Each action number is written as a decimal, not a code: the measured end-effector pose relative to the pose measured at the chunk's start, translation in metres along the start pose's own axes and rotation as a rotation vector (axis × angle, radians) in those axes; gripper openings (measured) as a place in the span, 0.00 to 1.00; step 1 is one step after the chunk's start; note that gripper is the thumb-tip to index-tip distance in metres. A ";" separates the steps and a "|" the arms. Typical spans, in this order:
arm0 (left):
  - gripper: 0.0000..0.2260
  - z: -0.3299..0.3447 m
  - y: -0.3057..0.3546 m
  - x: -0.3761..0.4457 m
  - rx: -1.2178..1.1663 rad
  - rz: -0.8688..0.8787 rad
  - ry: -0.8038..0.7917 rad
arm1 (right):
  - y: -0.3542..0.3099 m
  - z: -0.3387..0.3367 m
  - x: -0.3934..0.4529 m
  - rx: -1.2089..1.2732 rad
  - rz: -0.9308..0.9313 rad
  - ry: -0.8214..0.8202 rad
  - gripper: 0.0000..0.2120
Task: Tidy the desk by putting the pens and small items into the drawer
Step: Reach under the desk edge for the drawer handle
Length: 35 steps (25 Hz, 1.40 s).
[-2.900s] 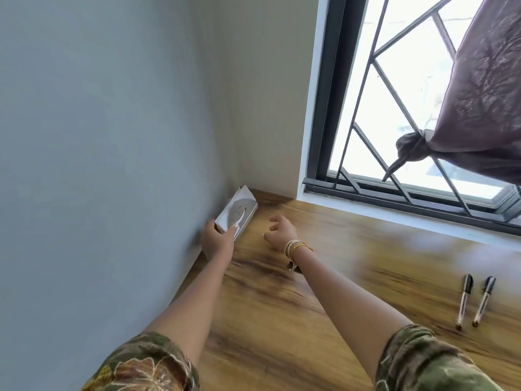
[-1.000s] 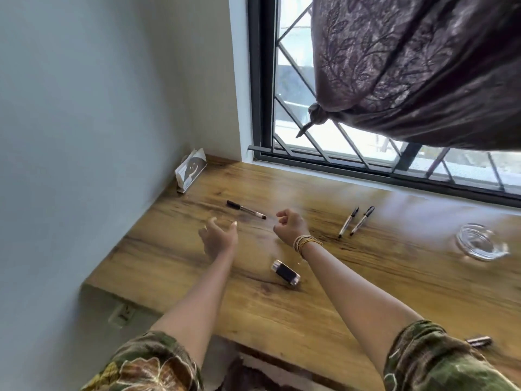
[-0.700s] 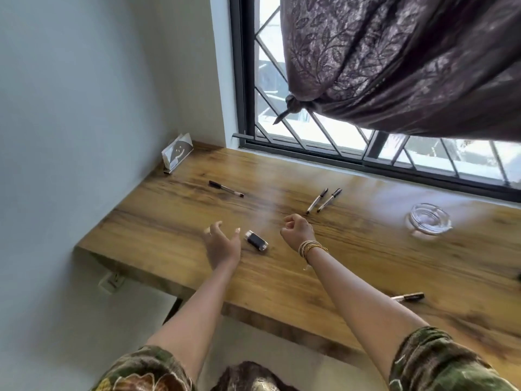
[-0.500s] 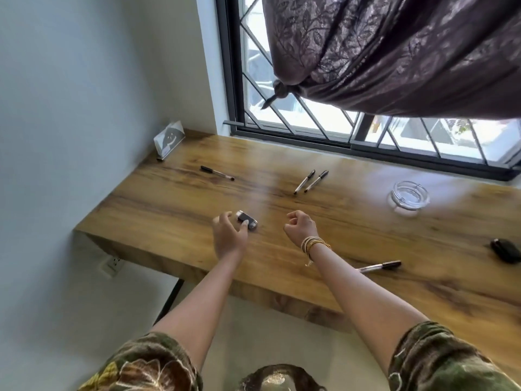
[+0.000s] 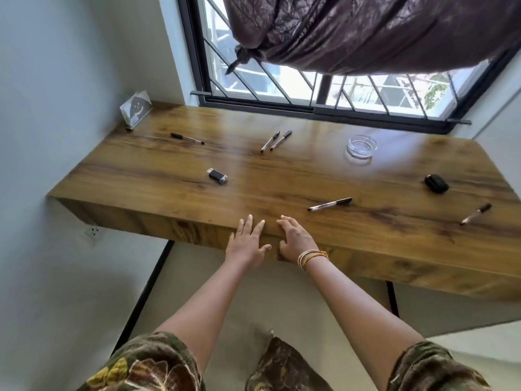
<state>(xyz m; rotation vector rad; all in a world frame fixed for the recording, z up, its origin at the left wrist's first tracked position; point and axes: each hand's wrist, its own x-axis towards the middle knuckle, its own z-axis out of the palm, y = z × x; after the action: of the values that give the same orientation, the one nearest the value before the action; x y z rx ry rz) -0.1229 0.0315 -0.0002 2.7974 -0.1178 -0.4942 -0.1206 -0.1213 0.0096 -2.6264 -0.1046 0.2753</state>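
Several black-capped pens lie on the wooden desk: one at the back left, a pair in the middle back, one near the front, one at the right. A small black and silver item lies left of centre, and a black case at the right. My left hand lies flat against the desk's front edge, fingers spread. My right hand curls over that same edge beside it, holding nothing. No open drawer shows.
A glass ashtray stands at the back right. A white card stand sits in the far left corner against the wall. A barred window with a tied dark curtain runs behind the desk. A wall socket is below left.
The view pulled back from the far corner to the whole desk. My left hand left the card stand, touched the small black item, then both hands drew back to the front edge.
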 end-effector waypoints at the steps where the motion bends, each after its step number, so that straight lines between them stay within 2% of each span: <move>1: 0.32 0.001 0.005 -0.004 0.052 -0.001 -0.039 | 0.006 0.000 -0.008 -0.066 -0.031 -0.012 0.31; 4: 0.32 0.000 0.018 -0.012 0.145 -0.005 -0.123 | 0.017 -0.002 -0.024 -0.154 -0.070 -0.045 0.33; 6: 0.32 -0.002 0.022 -0.015 0.152 -0.012 -0.151 | 0.019 -0.006 -0.031 -0.100 -0.046 -0.037 0.32; 10: 0.30 -0.002 0.031 -0.021 0.122 -0.032 -0.101 | 0.024 -0.014 -0.041 0.000 -0.011 0.033 0.27; 13: 0.26 -0.010 0.037 -0.019 0.099 -0.058 -0.021 | 0.024 -0.024 -0.034 -0.076 -0.034 -0.003 0.24; 19: 0.21 -0.025 0.034 -0.012 0.028 -0.096 -0.009 | 0.011 -0.034 -0.002 -0.256 -0.065 -0.044 0.16; 23: 0.19 -0.032 0.023 -0.003 -0.007 -0.089 0.052 | 0.004 -0.027 0.021 -0.175 -0.041 -0.002 0.14; 28: 0.28 -0.020 0.011 0.015 0.119 0.024 -0.047 | 0.007 -0.011 0.039 0.093 0.070 0.244 0.10; 31: 0.37 0.003 0.014 0.011 0.245 0.036 -0.034 | 0.015 -0.004 0.021 0.070 -0.031 0.376 0.04; 33: 0.41 0.021 0.018 0.008 0.287 0.037 0.034 | 0.030 0.018 -0.009 -0.034 -0.136 0.397 0.02; 35: 0.42 0.034 0.025 0.003 0.318 0.033 0.072 | 0.050 0.041 -0.039 0.009 -0.047 0.329 0.03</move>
<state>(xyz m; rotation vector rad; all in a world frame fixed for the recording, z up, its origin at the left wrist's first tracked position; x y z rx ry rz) -0.1330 -0.0018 -0.0238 3.1125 -0.2469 -0.3957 -0.1658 -0.1505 -0.0425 -2.6165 -0.0526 -0.1730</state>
